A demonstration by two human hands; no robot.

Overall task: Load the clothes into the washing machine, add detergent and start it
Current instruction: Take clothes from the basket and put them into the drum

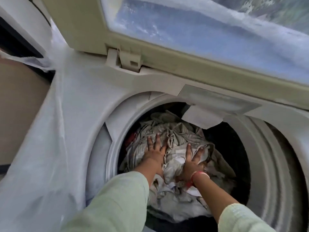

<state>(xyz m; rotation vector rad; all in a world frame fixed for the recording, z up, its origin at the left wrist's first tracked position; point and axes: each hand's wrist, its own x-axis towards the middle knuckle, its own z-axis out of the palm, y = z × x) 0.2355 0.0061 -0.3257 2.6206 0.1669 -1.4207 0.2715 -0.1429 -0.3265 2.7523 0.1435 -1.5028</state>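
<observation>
the clothes (175, 144) are heaped in the drum (260, 158), directly under both hands, left hand (154, 152) and right hand (192, 162) laid flat, fingers (157, 137) spread wide, nothing gripped.

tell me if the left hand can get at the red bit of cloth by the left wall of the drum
Probably yes. The left hand lies flat on the crumpled grey striped fabric, and the red cloth peeks out just beside its fingers, though it is mostly buried under that fabric.
</observation>
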